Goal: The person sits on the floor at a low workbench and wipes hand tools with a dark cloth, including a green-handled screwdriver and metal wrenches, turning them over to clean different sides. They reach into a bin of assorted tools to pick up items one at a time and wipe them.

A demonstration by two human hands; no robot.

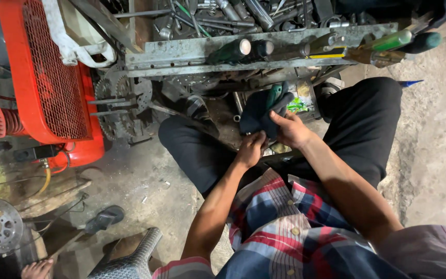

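I sit with knees apart in dark trousers, both hands between them. My right hand (289, 129) grips a dark cloth (256, 114) wrapped around a tool with a green handle (274, 95) that sticks up out of it. My left hand (250, 149) pinches the lower edge of the same cloth, fingers closed on it. What the cloth covers below the handle is hidden.
A metal tool rack (192, 51) holding screwdrivers and wrenches stands just ahead. A red air compressor (47, 77) with mesh guard is at left, sprockets (125, 98) beside it. A brake disc (1, 227) and someone's bare foot (37, 269) lie at lower left. Dusty concrete floor at right.
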